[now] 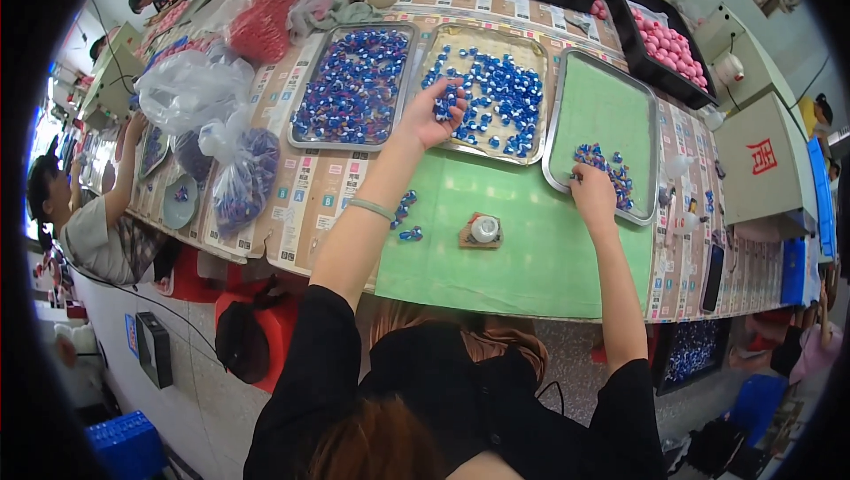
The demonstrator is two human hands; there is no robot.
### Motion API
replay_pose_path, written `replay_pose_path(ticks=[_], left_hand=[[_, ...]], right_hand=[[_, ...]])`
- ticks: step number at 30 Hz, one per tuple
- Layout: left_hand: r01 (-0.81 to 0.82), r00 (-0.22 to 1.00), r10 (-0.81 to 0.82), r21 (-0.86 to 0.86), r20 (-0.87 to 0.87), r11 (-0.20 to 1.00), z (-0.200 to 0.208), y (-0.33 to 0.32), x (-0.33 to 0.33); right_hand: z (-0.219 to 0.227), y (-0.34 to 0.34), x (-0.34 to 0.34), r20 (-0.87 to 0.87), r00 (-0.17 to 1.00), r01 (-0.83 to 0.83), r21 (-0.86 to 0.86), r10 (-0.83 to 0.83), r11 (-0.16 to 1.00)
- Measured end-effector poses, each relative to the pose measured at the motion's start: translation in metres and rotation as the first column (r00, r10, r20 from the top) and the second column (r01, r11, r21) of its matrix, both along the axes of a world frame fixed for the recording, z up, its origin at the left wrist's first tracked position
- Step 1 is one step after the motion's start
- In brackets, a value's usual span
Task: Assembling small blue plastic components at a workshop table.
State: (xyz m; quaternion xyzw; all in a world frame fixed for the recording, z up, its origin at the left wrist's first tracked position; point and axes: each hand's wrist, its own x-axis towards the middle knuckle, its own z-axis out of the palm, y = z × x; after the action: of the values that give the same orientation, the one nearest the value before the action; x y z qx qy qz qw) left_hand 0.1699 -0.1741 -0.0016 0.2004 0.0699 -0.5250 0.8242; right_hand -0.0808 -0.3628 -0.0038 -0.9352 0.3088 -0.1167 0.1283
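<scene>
the left hand (434, 119) is half curled, palm up, cupping a cluster of blue pieces (445, 104) over the left side of the cream-lined tray (539, 68); the right hand (593, 189) has its fingertips bunched at more pieces in the green-lined tray (602, 99), though whether it grips one cannot be told. the work looks partway along: a small heap lies by the right hand, bare lining beyond it, while many pieces remain around the left hand and crowd the packed tray (341, 143) to its left.
</scene>
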Motion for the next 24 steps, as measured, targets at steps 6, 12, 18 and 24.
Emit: replay_pose_path(ticks=[6, 12, 18, 24], left_hand=[[0.009, 0.998, -0.007, -0.026, 0.060, 1.000, 0.014, 0.021, -0.028], [0.018, 1.000, -0.022, 0.135, 0.022, 0.991, 0.018, 0.084, -0.101], [0.115, 0.993, -0.119, 0.294, -0.002, 0.949, -0.009, 0.141, -0.164], [0.140, 0.985, -0.164, 0.297, 0.055, 0.944, -0.023, 0.149, -0.176]], right_hand=[[-0.008, -0.008, 0.003, 0.007, 1.000, -0.012, 0.030, 0.012, 0.999], [-0.025, -0.011, -0.004, 0.151, 0.986, -0.074, 0.050, 0.065, 0.996], [-0.022, 0.001, -0.012, 0.304, 0.946, -0.115, -0.014, 0.113, 0.993], [-0.039, 0.003, -0.016, 0.370, 0.918, -0.080, -0.189, 0.146, 0.979]])
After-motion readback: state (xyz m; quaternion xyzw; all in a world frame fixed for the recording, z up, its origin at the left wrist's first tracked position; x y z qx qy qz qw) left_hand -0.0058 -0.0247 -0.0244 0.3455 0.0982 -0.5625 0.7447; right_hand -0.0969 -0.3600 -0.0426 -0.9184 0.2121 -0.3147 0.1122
